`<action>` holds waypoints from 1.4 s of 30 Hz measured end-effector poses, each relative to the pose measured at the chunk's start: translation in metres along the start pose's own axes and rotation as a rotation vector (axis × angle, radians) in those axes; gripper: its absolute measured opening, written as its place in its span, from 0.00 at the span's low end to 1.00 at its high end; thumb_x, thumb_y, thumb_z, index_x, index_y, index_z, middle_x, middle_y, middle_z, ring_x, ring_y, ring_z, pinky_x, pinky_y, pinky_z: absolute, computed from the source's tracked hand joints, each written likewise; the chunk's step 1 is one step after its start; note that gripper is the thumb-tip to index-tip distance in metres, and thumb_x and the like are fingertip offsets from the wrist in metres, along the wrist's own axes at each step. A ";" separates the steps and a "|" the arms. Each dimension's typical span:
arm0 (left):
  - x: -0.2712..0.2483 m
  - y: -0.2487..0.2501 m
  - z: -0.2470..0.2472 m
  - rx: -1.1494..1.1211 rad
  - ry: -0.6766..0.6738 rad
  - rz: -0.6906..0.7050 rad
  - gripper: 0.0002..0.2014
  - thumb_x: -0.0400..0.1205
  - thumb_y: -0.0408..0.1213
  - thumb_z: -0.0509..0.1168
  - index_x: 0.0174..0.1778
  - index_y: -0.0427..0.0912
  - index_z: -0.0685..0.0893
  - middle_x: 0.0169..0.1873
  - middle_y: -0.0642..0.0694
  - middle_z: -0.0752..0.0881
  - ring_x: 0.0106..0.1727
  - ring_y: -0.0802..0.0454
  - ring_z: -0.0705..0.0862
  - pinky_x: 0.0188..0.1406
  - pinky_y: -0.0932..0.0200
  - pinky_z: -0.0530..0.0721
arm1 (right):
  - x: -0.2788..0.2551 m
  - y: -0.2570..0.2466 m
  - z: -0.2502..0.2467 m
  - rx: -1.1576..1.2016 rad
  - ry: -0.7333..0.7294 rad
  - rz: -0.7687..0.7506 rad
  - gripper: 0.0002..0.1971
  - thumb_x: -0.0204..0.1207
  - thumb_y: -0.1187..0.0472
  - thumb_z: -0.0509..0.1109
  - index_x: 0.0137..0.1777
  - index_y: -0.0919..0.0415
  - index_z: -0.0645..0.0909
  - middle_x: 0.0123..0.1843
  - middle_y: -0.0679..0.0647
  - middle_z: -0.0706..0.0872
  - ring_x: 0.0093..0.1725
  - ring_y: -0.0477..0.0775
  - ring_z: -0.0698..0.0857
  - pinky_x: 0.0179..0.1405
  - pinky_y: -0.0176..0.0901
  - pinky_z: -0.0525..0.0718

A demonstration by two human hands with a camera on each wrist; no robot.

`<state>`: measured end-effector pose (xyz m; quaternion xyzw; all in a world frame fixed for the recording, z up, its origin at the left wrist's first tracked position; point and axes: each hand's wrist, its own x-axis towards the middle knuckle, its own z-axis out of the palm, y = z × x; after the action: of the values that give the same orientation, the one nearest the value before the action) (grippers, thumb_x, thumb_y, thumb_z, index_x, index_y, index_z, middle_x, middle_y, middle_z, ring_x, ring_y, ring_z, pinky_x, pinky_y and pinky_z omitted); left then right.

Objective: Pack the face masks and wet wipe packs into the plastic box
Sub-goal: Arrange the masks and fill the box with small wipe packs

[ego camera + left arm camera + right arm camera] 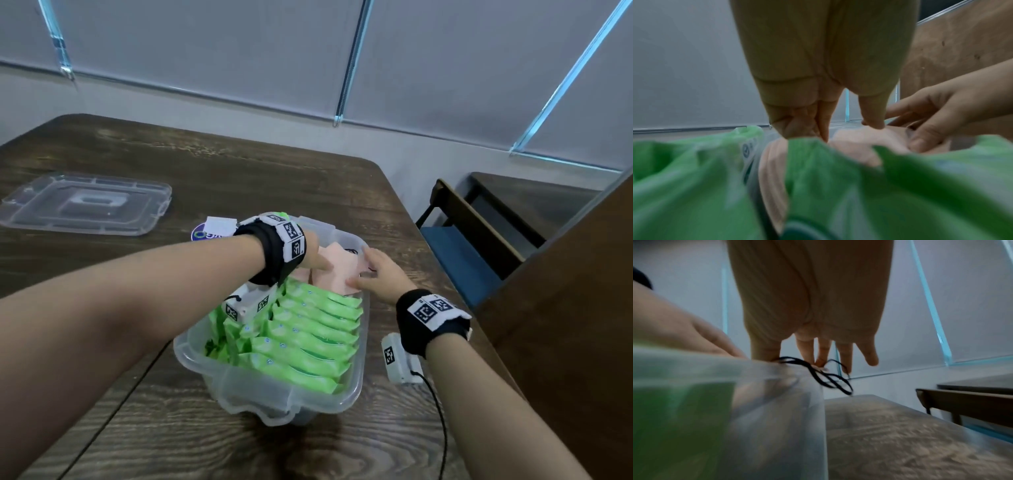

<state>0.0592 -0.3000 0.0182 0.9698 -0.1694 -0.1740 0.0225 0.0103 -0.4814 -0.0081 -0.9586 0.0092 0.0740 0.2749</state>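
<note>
A clear plastic box (260, 387) stands on the dark wooden table, holding rows of green wet wipe packs (308, 339). Pink face masks (337, 270) stand at its far end. My left hand (320, 262) reaches over the packs and presses straight fingers down on the masks (855, 139). My right hand (373, 270) comes from the right rim and pinches the masks between thumb and fingers (916, 126). In the right wrist view, black ear loops (828, 378) hang by the right hand's fingertips (818, 356) over the box wall (777, 410). Blurred green packs (838, 186) fill the left wrist view's foreground.
The box's clear lid (85, 205) lies flat at the table's left. A round purple-and-white item (202, 234) and a white card (221, 226) sit just beyond the box. A blue-seated chair (462, 246) stands off the table's right edge, beside a brown panel (565, 291).
</note>
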 end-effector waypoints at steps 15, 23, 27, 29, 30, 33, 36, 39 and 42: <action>-0.001 -0.022 -0.036 -1.024 0.132 0.299 0.11 0.65 0.37 0.79 0.24 0.51 0.83 0.25 0.56 0.81 0.32 0.58 0.81 0.31 0.62 0.81 | -0.001 -0.003 -0.004 0.429 0.309 -0.055 0.41 0.61 0.52 0.84 0.73 0.59 0.70 0.69 0.59 0.72 0.70 0.55 0.72 0.68 0.48 0.74; 0.001 -0.023 -0.045 -1.155 -0.175 0.344 0.15 0.65 0.30 0.68 0.46 0.47 0.81 0.36 0.52 0.86 0.38 0.57 0.86 0.38 0.61 0.86 | -0.029 0.005 0.056 0.990 0.090 0.140 0.22 0.78 0.75 0.60 0.70 0.59 0.71 0.60 0.55 0.84 0.56 0.52 0.83 0.54 0.42 0.84; 0.008 -0.026 -0.031 -1.066 -0.278 0.219 0.12 0.68 0.24 0.68 0.43 0.43 0.81 0.32 0.52 0.86 0.38 0.54 0.86 0.34 0.61 0.85 | -0.026 0.007 0.060 0.988 0.108 0.161 0.22 0.78 0.74 0.59 0.71 0.59 0.70 0.58 0.54 0.84 0.53 0.51 0.83 0.51 0.44 0.82; 0.014 -0.027 -0.024 -0.759 -0.169 0.100 0.11 0.74 0.23 0.68 0.50 0.40 0.82 0.35 0.48 0.83 0.38 0.50 0.82 0.25 0.66 0.81 | -0.026 0.006 0.061 0.986 0.122 0.144 0.22 0.78 0.75 0.59 0.70 0.61 0.71 0.56 0.54 0.84 0.50 0.49 0.83 0.47 0.41 0.81; 0.017 -0.026 -0.024 -0.562 -0.097 0.062 0.14 0.75 0.24 0.69 0.55 0.39 0.82 0.36 0.47 0.82 0.35 0.50 0.80 0.21 0.67 0.78 | -0.026 0.007 0.061 0.991 0.128 0.142 0.22 0.77 0.75 0.59 0.70 0.61 0.71 0.56 0.55 0.84 0.50 0.49 0.83 0.47 0.41 0.81; 0.017 -0.020 -0.028 -0.304 0.041 0.030 0.20 0.72 0.29 0.74 0.61 0.40 0.82 0.49 0.42 0.83 0.38 0.49 0.80 0.18 0.68 0.76 | -0.027 0.008 0.060 1.007 0.121 0.148 0.22 0.77 0.74 0.60 0.69 0.58 0.72 0.57 0.55 0.84 0.51 0.50 0.83 0.48 0.42 0.80; 0.017 -0.014 -0.027 -0.154 0.040 0.021 0.29 0.71 0.32 0.76 0.67 0.42 0.75 0.60 0.42 0.79 0.48 0.49 0.78 0.32 0.64 0.77 | -0.028 0.006 0.060 1.011 0.116 0.160 0.21 0.77 0.73 0.60 0.68 0.56 0.73 0.57 0.55 0.85 0.52 0.53 0.83 0.52 0.47 0.81; 0.019 -0.014 -0.026 -0.012 0.177 0.096 0.32 0.68 0.31 0.77 0.67 0.43 0.73 0.64 0.41 0.72 0.62 0.43 0.75 0.50 0.53 0.77 | -0.028 0.004 0.060 1.000 0.122 0.166 0.20 0.77 0.73 0.60 0.66 0.56 0.74 0.56 0.54 0.85 0.54 0.54 0.84 0.58 0.52 0.80; 0.012 -0.012 -0.031 0.092 0.263 0.256 0.21 0.70 0.34 0.75 0.57 0.43 0.79 0.58 0.44 0.73 0.61 0.44 0.74 0.51 0.53 0.75 | -0.029 0.002 0.060 1.002 0.141 0.183 0.20 0.76 0.74 0.59 0.66 0.57 0.74 0.56 0.56 0.85 0.54 0.56 0.83 0.58 0.52 0.80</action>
<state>0.0846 -0.2929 0.0416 0.9548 -0.2946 -0.0333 0.0218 -0.0266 -0.4518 -0.0551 -0.7072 0.1461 0.0197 0.6914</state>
